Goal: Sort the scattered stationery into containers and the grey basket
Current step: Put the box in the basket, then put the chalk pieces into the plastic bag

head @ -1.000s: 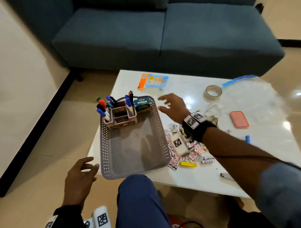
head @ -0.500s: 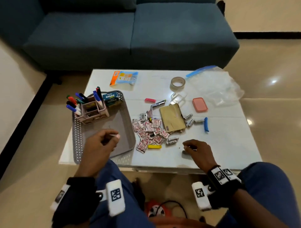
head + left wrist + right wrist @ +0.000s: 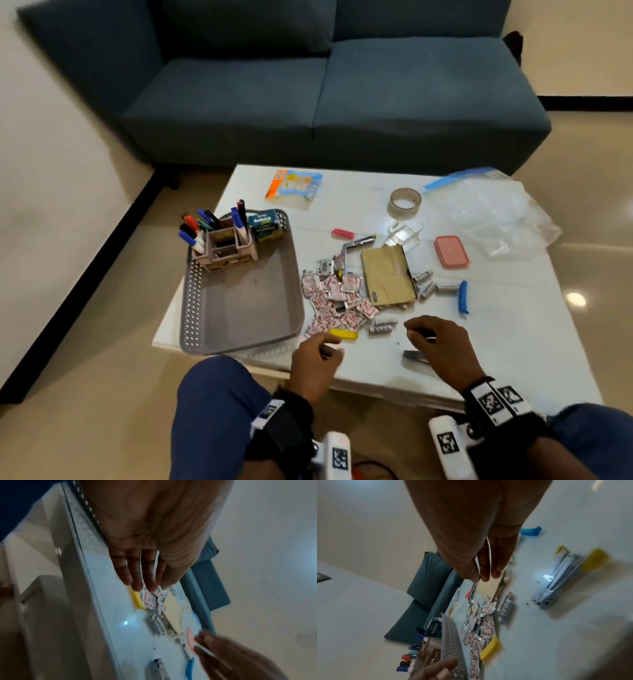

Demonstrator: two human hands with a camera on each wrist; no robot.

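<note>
Leaving grey basket (image 3: pixel 191 308), left hand (image 3: pixel 313 363) nears yellow block (image 3: pixel 343 333); right hand (image 3: pixel 442 346) pinches stick (image 3: pixel 205 651).

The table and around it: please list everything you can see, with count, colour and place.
basket: one, grey, table's left edge
pen holder: one, pink, inside basket, holds markers
small box: one, teal, basket's far corner
foil sachets: a pile, silver-red, table centre
envelope: one, brown, right of sachets
yellow piece: one, near left hand
tape roll: one, clear, far side
lid: one, pink, right
plastic bag: one, clear, far right
stapler: one, grey, near right hand
sofa: one, blue, behind
left hand: empty
right hand: pinches a thin white stick
</note>
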